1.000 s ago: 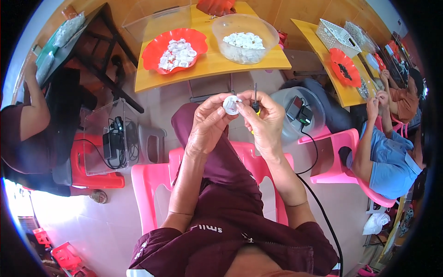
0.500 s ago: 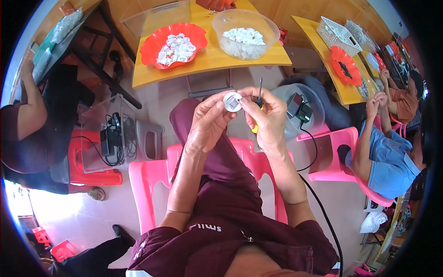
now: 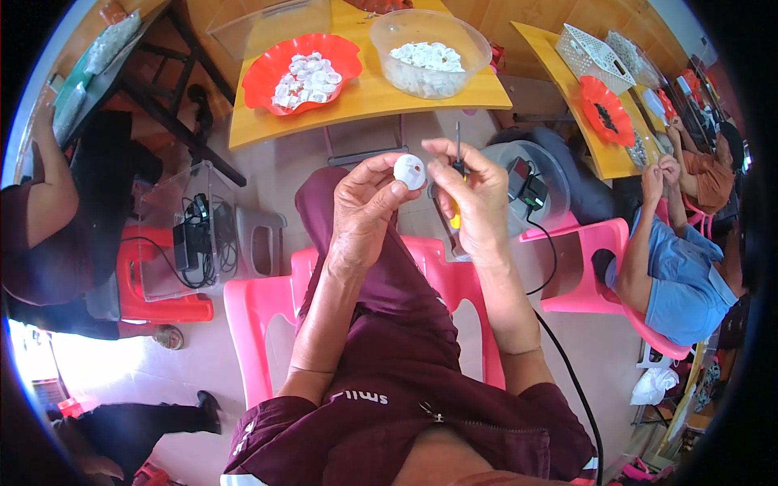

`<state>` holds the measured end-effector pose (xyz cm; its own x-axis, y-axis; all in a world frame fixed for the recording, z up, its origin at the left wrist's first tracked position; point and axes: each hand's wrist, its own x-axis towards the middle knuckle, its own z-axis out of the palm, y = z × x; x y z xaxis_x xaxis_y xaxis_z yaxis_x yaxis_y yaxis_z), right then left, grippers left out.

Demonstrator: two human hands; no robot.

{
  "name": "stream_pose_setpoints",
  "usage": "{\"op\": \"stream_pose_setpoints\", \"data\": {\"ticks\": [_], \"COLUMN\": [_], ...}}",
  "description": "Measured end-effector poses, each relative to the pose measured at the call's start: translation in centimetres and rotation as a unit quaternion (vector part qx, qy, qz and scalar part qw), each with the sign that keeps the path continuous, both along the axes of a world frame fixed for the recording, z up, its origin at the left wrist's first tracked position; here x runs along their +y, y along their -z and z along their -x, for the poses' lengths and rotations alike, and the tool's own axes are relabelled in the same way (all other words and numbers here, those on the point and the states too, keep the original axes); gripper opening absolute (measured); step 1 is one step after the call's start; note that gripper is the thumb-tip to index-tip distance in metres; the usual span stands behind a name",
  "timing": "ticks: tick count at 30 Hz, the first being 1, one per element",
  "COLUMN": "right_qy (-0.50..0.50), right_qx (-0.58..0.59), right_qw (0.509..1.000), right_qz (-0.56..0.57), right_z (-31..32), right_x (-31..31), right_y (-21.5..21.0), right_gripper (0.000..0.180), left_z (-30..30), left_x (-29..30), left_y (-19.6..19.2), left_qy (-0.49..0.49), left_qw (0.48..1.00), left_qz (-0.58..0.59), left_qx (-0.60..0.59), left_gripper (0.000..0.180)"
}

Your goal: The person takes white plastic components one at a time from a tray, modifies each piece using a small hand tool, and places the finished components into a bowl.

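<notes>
Head view shows, nearest to the wearer, the maroon trousers [image 3: 356, 275], and above them both hands at work in the air. The left hand [image 3: 365, 206] has its grip closed on a white disc [image 3: 408, 172], pinched at the edge between thumb and fingers, with a flat face turned up and a small dark spot near the rim. The right hand [image 3: 474, 194] has its grip around a screwdriver [image 3: 455, 217] with a yellow handle; the shaft points away from the wearer and does not touch the disc, while the thumb and index finger are just beside it. I judge that this one disc is in the middle of handling: it is not put down, and whether anything is finished on it I cannot tell. Farther, on the yellow desk [image 3: 361, 101], a red scalloped bowl [image 3: 258, 91] and a clear plastic basin [image 3: 382, 40] each carry many white pieces. It seems that much of the batch lies in these two, but which pieces are done and which are left, the view does not show. To the right, farther away, a person in a blue shirt [image 3: 681, 283] sits near another desk [image 3: 604, 166].
</notes>
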<state>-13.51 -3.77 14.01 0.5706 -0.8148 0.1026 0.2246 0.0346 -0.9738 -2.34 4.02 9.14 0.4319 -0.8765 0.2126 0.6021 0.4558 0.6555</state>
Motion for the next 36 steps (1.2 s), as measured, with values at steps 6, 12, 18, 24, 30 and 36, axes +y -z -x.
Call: {"op": "stream_pose_setpoints", "data": {"ticks": [6, 12, 18, 24, 30, 36], "right_qy": [0.041, 0.072, 0.097, 0.110, 0.111, 0.106], "right_qx": [0.086, 0.186, 0.235, 0.272, 0.311, 0.328], "right_qw": [0.957, 0.883, 0.836, 0.795, 0.751, 0.742], "right_qz": [0.273, 0.425, 0.486, 0.530, 0.572, 0.575], "right_z": [0.6, 1.5, 1.7, 1.9, 1.9, 1.7], "right_x": [-0.8, 0.2, 0.5, 0.6, 0.9, 1.0], "right_y": [0.3, 0.2, 0.2, 0.2, -0.3, -0.3], "right_gripper": [0.029, 0.031, 0.033, 0.037, 0.033, 0.034], "left_z": [-0.5, -0.6, -0.4, -0.1, -0.2, -0.5], "left_x": [0.3, 0.1, -0.1, 0.0, 0.1, -0.1], "left_y": [-0.5, 0.3, 0.2, -0.3, -0.1, 0.3], "left_qy": [-0.025, -0.004, -0.051, -0.083, -0.083, -0.081], "left_qw": [0.999, 1.000, 0.997, 0.989, 0.987, 0.983], "left_qz": [-0.033, -0.019, -0.037, -0.065, -0.068, -0.060], "left_qx": [0.002, 0.019, -0.049, -0.103, -0.123, -0.154], "left_gripper": [0.036, 0.034, 0.034, 0.035, 0.036, 0.036]}}
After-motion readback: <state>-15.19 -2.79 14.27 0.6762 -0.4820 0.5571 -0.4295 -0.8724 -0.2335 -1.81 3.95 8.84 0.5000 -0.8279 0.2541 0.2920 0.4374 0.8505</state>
